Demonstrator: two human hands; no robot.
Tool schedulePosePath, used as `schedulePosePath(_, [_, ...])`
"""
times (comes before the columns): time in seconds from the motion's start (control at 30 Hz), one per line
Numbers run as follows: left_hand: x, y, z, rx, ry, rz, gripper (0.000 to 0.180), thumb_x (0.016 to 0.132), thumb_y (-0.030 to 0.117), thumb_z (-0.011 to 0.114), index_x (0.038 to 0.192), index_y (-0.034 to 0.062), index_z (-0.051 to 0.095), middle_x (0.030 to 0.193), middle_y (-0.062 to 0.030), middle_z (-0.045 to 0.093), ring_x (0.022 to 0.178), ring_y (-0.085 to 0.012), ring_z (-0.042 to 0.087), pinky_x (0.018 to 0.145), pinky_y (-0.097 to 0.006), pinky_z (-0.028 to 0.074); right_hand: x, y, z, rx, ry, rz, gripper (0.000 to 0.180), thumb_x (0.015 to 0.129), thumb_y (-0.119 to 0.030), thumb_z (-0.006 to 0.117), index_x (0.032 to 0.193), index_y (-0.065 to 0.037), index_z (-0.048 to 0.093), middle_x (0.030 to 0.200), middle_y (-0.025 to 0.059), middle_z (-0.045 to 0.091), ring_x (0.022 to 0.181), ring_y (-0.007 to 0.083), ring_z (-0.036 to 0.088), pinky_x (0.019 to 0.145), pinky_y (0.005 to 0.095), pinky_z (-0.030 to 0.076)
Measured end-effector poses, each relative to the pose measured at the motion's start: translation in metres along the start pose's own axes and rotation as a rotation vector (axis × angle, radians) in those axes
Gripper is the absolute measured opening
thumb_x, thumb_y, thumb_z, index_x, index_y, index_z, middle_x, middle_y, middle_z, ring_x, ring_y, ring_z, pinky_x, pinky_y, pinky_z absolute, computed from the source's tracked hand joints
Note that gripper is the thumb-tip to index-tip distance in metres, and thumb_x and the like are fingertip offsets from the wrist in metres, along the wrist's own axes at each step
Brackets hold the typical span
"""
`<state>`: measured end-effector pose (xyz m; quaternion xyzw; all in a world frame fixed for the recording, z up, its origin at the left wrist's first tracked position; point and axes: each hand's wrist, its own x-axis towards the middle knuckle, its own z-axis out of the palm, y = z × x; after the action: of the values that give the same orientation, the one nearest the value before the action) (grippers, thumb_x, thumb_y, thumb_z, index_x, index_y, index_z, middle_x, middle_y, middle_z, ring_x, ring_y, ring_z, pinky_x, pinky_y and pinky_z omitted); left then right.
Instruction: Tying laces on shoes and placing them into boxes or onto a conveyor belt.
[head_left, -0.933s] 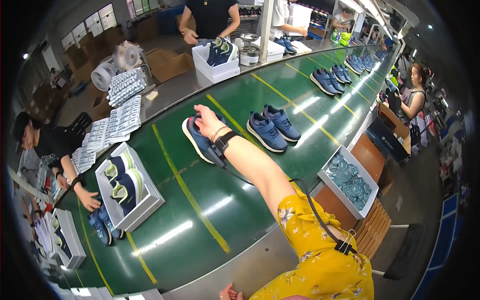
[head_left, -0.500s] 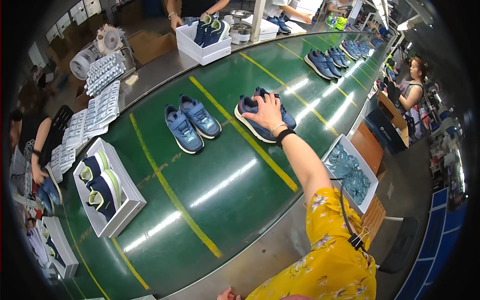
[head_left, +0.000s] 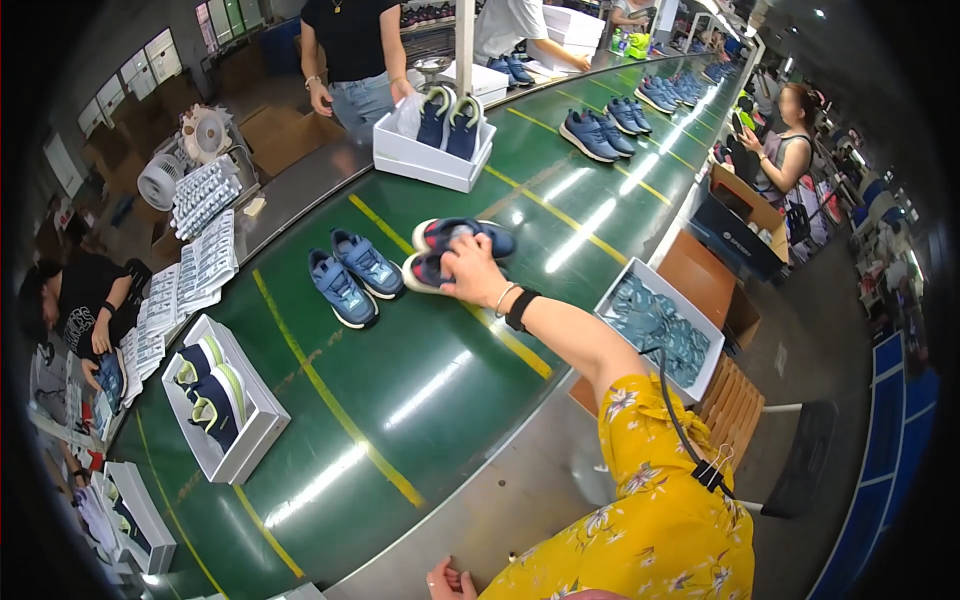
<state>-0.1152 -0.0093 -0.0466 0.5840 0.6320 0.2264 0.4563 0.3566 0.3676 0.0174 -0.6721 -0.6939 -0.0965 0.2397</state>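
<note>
navy-blue sneakers with white soles, a pair tipped on their sides [head_left: 452, 252], lie out on the green conveyor belt [head_left: 400, 380], soles facing the person, long axes running across the belt from left to right. right hand [head_left: 472, 272] is stretched far out over them, arm nearly straight, fingers curled down and gripping the nearer shoe at its upper, so the pair sits directly under and just beyond the palm. left hand [head_left: 450, 580] is way back at the steel belt edge [head_left: 480, 490], low in the picture, fingers bent and holding nothing that shows, well apart from the shoes. just left of the gripped pair stands another blue sneaker pair [head_left: 350, 275], upright, toes pointing toward the person, near but not touching.
</note>
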Motion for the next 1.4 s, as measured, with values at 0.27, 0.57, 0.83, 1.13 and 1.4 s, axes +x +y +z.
schedulePosePath(0.27, [0.027,-0.027,-0.005,-0.382,0.013,0.048,0.031,0.100,0.014,0.059,0.129,0.0015,0.058,0.092,-0.0018,0.058,0.075,-0.0095,0.050,0.067,-0.023,0.045,-0.147,-0.136,-0.123,0.259,-0.080,-0.876,0.008,0.074,-0.020,0.067,0.072,-0.016,0.060,0.111,0.0105,0.059,0.120,0.0267,0.054,0.107,0.0473,0.032])
schedulePosePath(0.57, [0.006,0.054,-0.001,-0.163,0.083,0.343,0.039,0.101,0.023,0.054,0.135,0.0042,0.055,0.118,-0.0057,0.055,0.104,-0.0143,0.051,0.090,-0.030,0.043,-0.316,-0.214,-0.150,0.311,-0.331,-1.123,0.012,0.082,-0.016,0.060,0.088,-0.010,0.068,0.133,0.0095,0.059,0.138,0.0253,0.045,0.120,0.0468,0.027])
schedulePosePath(0.83, [-0.016,0.054,-0.002,-0.347,-0.062,0.197,0.057,0.085,0.011,0.069,0.140,0.0095,0.053,0.133,-0.0057,0.045,0.108,-0.0168,0.048,0.087,-0.030,0.046,-0.318,-0.040,-0.190,0.400,0.224,0.043,0.017,0.078,-0.001,0.065,0.093,-0.006,0.070,0.095,0.0129,0.069,0.093,0.0321,0.064,0.089,0.0422,0.052])
schedulePosePath(1.13, [-0.015,0.028,0.015,-0.117,0.192,0.310,0.066,0.081,-0.009,0.061,0.144,0.0075,0.049,0.117,-0.0069,0.054,0.090,-0.0137,0.052,0.080,-0.027,0.048,-0.299,0.138,-0.178,0.049,-0.061,0.372,0.012,0.087,-0.014,0.067,0.097,-0.010,0.072,0.101,0.0103,0.069,0.103,0.0327,0.061,0.091,0.0435,0.051])
schedulePosePath(1.4, [-0.034,0.069,-0.001,0.299,0.357,0.399,0.052,0.077,-0.010,0.059,0.127,0.0052,0.062,0.115,-0.0116,0.058,0.100,-0.0229,0.058,0.082,-0.034,0.049,-0.252,0.172,-0.104,-0.025,-0.256,0.507,0.031,0.078,-0.020,0.079,0.108,-0.012,0.071,0.099,0.0100,0.072,0.106,0.0315,0.064,0.092,0.0426,0.052])
